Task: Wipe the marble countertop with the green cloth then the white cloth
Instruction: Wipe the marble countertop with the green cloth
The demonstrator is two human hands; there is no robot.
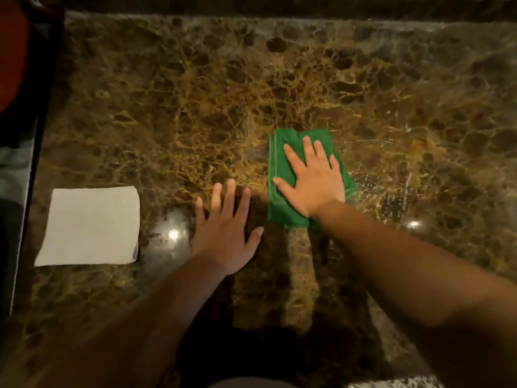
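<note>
A folded green cloth [281,166] lies on the brown marble countertop [195,93], right of centre. My right hand [313,180] rests flat on top of it, fingers spread, pressing it down. My left hand [226,228] lies flat on the bare marble just left of the green cloth, fingers apart, holding nothing. A folded white cloth [91,226] sits flat on the counter at the left, well apart from both hands.
The counter's left edge [36,152] drops off beside the white cloth, with a dark gap and an orange-red object [11,51] at the upper left. A raised back ledge [279,7] runs along the far side. Ceiling lights reflect in the polished marble.
</note>
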